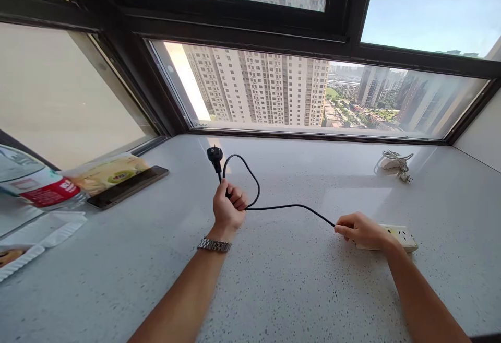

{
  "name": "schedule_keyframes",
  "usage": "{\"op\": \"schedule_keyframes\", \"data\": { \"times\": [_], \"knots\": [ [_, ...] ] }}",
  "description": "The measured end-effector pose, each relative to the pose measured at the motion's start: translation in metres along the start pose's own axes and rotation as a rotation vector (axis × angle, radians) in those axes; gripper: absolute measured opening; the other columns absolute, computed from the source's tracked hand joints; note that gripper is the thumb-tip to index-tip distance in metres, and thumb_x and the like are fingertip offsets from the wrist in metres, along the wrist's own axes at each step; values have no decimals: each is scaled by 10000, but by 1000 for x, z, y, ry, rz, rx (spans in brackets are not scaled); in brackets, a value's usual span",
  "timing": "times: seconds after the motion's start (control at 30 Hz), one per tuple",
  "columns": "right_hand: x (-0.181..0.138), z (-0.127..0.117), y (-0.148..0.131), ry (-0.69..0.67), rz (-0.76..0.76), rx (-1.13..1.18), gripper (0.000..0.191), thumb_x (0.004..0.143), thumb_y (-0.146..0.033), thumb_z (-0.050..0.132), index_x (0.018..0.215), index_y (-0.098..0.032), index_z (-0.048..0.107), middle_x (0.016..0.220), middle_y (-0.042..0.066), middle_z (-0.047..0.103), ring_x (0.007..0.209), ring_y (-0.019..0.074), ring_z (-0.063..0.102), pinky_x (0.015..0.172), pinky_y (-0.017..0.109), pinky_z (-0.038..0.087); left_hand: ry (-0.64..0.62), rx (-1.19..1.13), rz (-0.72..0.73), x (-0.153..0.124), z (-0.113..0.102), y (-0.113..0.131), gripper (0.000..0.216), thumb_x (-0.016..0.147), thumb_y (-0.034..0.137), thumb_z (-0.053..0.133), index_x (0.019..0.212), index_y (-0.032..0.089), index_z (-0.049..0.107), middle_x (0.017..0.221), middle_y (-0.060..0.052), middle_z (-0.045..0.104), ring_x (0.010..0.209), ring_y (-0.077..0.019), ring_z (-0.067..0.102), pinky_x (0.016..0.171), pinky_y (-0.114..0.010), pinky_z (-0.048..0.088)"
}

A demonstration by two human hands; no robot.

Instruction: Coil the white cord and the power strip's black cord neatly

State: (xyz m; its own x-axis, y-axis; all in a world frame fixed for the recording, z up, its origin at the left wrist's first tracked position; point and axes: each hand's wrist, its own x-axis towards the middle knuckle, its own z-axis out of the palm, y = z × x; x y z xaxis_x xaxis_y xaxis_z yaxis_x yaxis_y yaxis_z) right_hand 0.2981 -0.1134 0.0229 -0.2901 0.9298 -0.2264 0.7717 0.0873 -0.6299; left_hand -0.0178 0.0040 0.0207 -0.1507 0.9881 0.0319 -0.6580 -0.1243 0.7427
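Note:
My left hand [229,204] is closed in a fist round a black power cable [289,207], just below its black plug [215,154], which points up and away. The cable makes a loop beside that fist and runs right across the speckled white sill [274,285]. My right hand [362,231] pinches the cable where it meets a white power strip [403,236] lying flat on the sill. A metal watch sits on my left wrist.
A dark phone [127,186] lies at the left beside a yellow-green snack packet [107,172] and a water bottle [35,184] with a red label. White trays [39,231] sit at the left edge. A coiled white charger [395,163] rests far right near the window [274,90].

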Motion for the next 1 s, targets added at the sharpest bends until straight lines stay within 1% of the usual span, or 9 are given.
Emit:
{"op": "schedule_keyframes", "data": {
  "times": [0.1,0.3,0.4,0.5,0.67,0.73,0.87,0.93,1.0],
  "knots": [
    [1,3,-1,-66,10,74,345,917,-351,411,738,-163,638,631,10,616,536,113,494,523,223,321,-63,-8,-3,-7,3,-3,426,893,362,489,558,190,290,428,89,171,350,-55,130,346,-195,145],
    [21,21,-12,322,286,74,394,940,-321,356,667,-170,598,612,18,649,543,124,544,511,233,314,-325,81,-47,-46,28,-31,572,744,517,665,520,190,253,429,95,159,367,-36,144,362,-183,147],
    [25,28,-25,455,313,155,410,942,-337,341,676,-179,610,630,18,664,546,133,560,496,233,311,-446,164,-110,-70,42,-52,624,700,602,669,509,193,238,420,99,163,370,-27,137,363,-175,137],
    [23,35,-40,571,256,190,420,939,-385,345,682,-196,617,642,12,667,542,144,559,504,239,306,-472,254,-166,-92,54,-75,621,702,641,640,506,193,257,405,98,196,364,-23,156,358,-171,151],
    [18,57,-58,693,46,53,408,941,-386,339,665,-202,576,613,17,624,538,149,522,519,259,276,-350,357,-288,-109,65,-98,549,688,678,614,609,194,366,436,107,256,357,-30,195,333,-166,173],
    [19,66,-62,727,-59,-14,388,937,-340,333,655,-196,556,630,30,606,568,153,515,529,262,284,-316,383,-308,-110,66,-99,522,677,662,634,671,191,411,471,105,293,373,-34,227,337,-165,196],
    [24,75,-67,770,-238,-79,329,903,-254,338,727,-174,604,694,62,578,639,171,502,561,263,344,-290,391,-237,-105,65,-93,449,683,561,689,726,166,480,578,74,397,470,-46,349,420,-169,323],
    [25,74,-68,767,-299,-27,308,890,-247,364,809,-166,650,745,78,594,708,189,522,608,274,393,-276,386,-253,-103,64,-89,462,671,571,689,706,164,472,581,70,400,478,-47,347,423,-168,315],
    [24,67,-67,763,-344,135,285,883,-256,405,858,-174,676,813,83,622,765,194,551,663,289,436,-272,394,-285,-100,64,-86,490,657,603,675,687,170,449,539,81,362,443,-40,295,394,-164,258]
  ]
}}
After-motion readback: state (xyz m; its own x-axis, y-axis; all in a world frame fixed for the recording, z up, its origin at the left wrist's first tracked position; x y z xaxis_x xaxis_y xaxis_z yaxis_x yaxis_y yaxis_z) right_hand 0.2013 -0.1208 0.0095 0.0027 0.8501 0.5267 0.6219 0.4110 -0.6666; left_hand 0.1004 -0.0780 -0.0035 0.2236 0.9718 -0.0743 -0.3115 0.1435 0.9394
